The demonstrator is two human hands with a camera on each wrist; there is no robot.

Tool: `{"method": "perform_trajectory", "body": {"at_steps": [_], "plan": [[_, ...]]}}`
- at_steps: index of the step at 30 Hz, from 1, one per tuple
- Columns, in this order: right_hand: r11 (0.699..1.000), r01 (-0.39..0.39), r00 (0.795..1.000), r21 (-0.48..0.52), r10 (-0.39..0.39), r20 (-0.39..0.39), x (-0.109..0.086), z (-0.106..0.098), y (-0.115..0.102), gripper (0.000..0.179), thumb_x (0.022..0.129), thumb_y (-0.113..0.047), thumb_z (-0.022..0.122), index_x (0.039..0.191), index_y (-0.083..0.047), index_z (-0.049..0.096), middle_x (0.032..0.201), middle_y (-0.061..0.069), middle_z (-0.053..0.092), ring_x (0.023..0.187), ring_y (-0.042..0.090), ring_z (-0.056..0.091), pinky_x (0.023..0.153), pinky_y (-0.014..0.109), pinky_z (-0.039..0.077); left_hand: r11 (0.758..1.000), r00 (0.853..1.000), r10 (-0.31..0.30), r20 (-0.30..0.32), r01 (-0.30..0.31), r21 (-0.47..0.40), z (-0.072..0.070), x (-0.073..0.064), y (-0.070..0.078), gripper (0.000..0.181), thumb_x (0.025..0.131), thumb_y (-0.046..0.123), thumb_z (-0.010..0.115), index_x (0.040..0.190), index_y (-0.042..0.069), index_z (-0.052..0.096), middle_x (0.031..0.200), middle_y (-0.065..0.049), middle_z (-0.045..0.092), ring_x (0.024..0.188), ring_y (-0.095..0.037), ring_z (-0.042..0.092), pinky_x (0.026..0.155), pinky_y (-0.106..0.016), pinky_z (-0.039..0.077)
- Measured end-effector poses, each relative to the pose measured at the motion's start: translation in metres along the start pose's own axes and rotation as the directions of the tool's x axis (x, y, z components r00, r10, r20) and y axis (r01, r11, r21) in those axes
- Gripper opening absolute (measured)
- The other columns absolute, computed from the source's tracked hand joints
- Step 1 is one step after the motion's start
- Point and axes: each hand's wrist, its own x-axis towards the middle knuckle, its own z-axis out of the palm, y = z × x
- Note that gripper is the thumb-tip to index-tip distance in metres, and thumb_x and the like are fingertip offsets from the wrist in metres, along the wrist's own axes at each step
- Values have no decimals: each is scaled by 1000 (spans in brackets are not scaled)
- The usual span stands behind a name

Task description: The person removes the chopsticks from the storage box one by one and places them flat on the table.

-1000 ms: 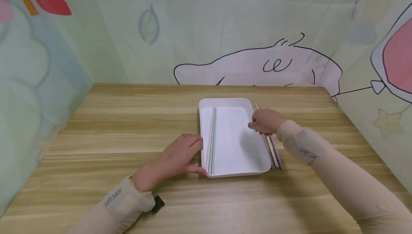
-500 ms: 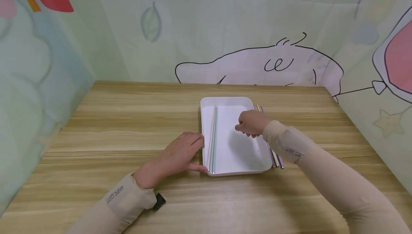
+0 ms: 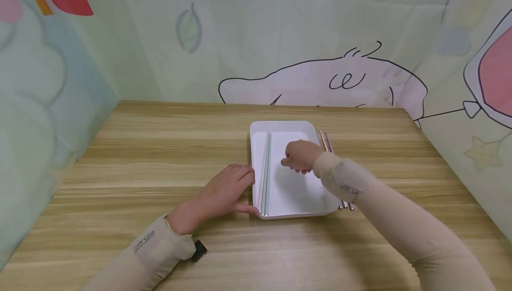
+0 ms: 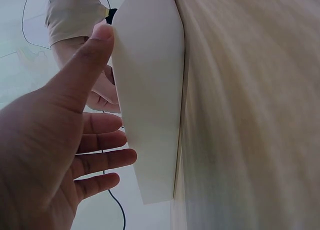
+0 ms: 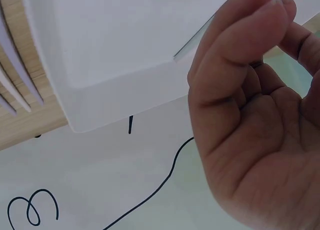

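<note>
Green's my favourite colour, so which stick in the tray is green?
The green stick is the right one of the two in the tray; the pink stick lies left, nearer the left hand.

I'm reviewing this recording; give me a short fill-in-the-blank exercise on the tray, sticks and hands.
1. The tray is coloured ____.
2. The hand over the tray is the person's ____ one.
3. Inside, a green stick lies next to a pale ____ one.
4. A purple stick lies on the table, ____ the tray.

Missing words: white; right; pink; outside.
</note>
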Motion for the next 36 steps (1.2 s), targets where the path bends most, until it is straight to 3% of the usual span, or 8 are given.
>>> {"method": "perform_trajectory", "body": {"at_steps": [27,36], "plan": [[1000,-19,999,-2,19,32,16,26,-28,26,85,-28,53,65,-12,56,55,-1,53,44,11,47,39,20,37,1000,998,-27,52,27,-6,0,0,0,62,63,61,65,97,10,53,105,-2,56,102,-17,52,100,-33,40],[1000,-11,999,8,10,52,25,30,-28,32,86,-28,52,58,-14,52,53,-2,52,43,10,47,38,19,36,1000,1000,-12,25,12,-9,-1,0,0,63,62,61,66,97,9,53,104,-1,55,102,-16,52,99,-33,40]]}}
